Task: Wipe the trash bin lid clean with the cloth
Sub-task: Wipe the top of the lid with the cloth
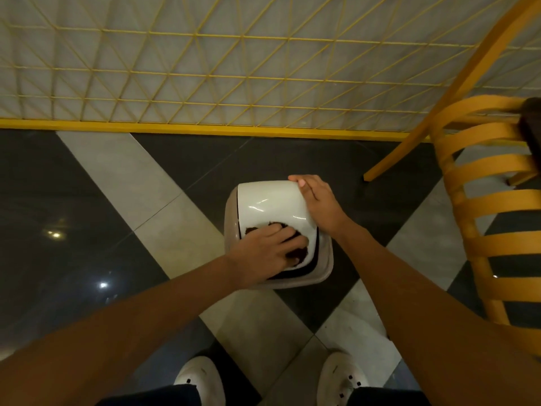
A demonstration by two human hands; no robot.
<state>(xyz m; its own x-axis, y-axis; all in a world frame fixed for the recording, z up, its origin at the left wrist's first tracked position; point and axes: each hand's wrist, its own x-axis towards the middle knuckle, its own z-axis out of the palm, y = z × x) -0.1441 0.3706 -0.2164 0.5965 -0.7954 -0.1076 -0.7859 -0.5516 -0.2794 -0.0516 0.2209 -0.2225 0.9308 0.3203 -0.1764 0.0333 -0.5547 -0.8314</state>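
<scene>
A small beige trash bin (325,265) stands on the floor below me, with a glossy white swing lid (269,200) tilted up. My left hand (263,253) lies flat on the lid's near part, pressing a dark brown cloth (297,250) against it; only the cloth's edges show around the fingers. My right hand (317,200) rests on the lid's right edge, fingers curled over its far corner, holding it.
A yellow slatted chair (480,206) stands close on the right. A yellow wire-grid partition (205,83) with a yellow base rail runs across behind the bin. The floor has dark and pale tiles. My two white shoes (202,379) are just below the bin.
</scene>
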